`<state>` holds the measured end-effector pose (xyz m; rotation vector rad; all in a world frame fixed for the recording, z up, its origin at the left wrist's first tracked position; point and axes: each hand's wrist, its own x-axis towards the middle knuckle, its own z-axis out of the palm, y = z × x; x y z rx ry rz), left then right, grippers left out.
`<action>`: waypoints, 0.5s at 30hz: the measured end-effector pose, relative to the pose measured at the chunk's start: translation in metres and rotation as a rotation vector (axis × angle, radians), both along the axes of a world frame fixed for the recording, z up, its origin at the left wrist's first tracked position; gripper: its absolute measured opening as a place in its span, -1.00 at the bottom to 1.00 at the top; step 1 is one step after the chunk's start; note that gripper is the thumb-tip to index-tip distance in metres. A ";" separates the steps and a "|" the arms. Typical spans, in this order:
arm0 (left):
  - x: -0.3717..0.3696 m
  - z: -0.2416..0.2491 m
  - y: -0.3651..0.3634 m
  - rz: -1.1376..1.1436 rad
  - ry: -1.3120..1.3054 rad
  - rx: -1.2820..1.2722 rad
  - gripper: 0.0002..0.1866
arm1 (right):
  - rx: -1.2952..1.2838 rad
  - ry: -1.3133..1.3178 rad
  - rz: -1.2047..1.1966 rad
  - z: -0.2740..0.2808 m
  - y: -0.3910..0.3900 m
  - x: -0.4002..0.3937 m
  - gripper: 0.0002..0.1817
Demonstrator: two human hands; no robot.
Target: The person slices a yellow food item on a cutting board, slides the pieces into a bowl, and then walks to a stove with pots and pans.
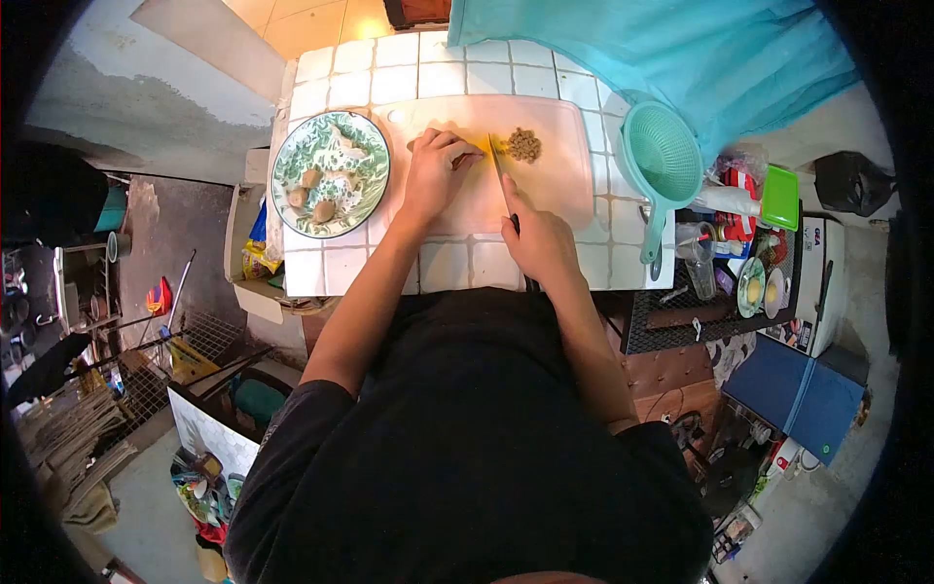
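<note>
My right hand (540,238) grips the dark handle of a kitchen knife (500,177), its blade pointing away from me over a pale cutting board (559,200). Just left of the blade, my left hand (438,175) is closed, with bent fingers pressed down on the board; whatever lies under the fingertips is mostly hidden. Right of the blade tip sits a small pile of finely chopped brown bits (524,145). On the left stands a green-and-white patterned plate (355,216), holding several brownish lumps (324,210) and some whitish pieces (342,146) that I cannot name.
A turquoise colander (664,151) with a long handle lies on the right of the white tiled counter (443,76). Behind it hangs a turquoise curtain (632,49). A black mesh rack (671,321) with bowls and packets stands lower right; an open cardboard box (255,287) is at left.
</note>
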<state>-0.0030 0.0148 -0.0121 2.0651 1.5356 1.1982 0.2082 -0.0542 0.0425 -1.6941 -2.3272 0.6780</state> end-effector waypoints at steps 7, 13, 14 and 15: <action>0.001 0.002 0.000 0.001 0.006 0.000 -0.86 | -0.054 -0.006 0.003 0.013 0.000 -0.005 -0.23; 0.000 0.005 -0.002 0.003 0.034 -0.013 -0.83 | -0.056 -0.043 0.009 0.017 -0.002 -0.010 -0.23; 0.000 0.005 -0.002 0.004 0.040 -0.003 -0.83 | -0.048 -0.045 0.012 0.016 -0.002 -0.009 -0.23; 0.000 0.005 -0.002 0.006 0.047 0.008 -0.84 | -0.050 -0.045 0.012 0.014 -0.002 -0.009 -0.23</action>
